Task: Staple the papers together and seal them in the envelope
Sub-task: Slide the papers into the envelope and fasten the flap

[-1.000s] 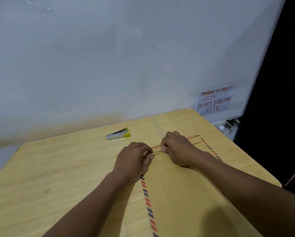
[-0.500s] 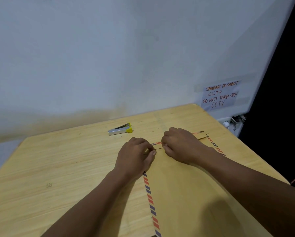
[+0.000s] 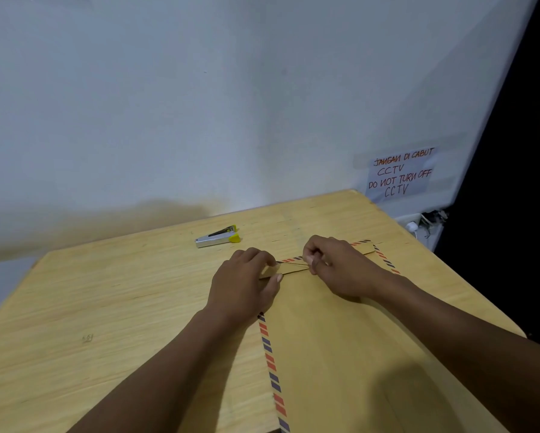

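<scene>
Fingers [image 3: 264, 256] of the left hand [image 3: 242, 284] are curled down over the left end of the flap [image 3: 293, 268]. The thumb tip lies along the flap's near edge, so this hand pinches the flap between fingers and thumb. The right hand [image 3: 340, 267] is just beside it on the same flap, knuckles up. Its fingers [image 3: 307, 259] are bunched tight and nip the flap's far edge between forefinger and thumb. A short stretch of flap shows between the two hands, with a thin dark line running along it; what that line is cannot be told.

From the head view, the flap belongs to a large brown envelope [image 3: 325, 354] edged with red and blue stripes. It lies flat on the pale wooden worktop [image 3: 121, 307], its long side running from the near edge towards the wall. The flap is folded over at the far end, and the striped border shows past the right hand at the far right corner. Both forearms reach in from the bottom of the view, the right one lying across the envelope's body.

A small silver stapler [image 3: 218, 238] with a yellow end rests on the worktop beyond the left hand, apart from the envelope and near the wall. The wall [image 3: 199, 104] is plain and pale. A handwritten notice [image 3: 400, 173] taped low at its right reads "JANGAN DI CABUT CCTV DO NOT TURN OFF CCTV". Below it a white plug [image 3: 411, 225] and some wires sit past the worktop's far right corner.
</scene>
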A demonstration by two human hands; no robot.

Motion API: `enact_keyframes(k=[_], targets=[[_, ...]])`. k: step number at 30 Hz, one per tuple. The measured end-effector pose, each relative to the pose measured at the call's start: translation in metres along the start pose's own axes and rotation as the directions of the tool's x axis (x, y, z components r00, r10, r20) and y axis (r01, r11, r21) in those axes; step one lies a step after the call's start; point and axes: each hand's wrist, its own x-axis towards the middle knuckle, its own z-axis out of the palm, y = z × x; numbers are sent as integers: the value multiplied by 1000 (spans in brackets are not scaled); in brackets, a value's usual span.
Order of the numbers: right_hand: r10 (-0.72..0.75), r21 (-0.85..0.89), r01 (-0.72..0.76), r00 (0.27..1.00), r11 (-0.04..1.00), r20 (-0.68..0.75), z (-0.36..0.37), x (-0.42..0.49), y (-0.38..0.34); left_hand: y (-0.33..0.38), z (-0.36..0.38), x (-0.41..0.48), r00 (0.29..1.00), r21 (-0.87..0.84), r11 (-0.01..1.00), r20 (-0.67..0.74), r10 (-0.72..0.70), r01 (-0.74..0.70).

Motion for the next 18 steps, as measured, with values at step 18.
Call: enact_keyframes(k=[18], targets=[[193,23,-192,961,981,-198,-35,-33,16,15,-8,10,956,192,969,275,100,-157]])
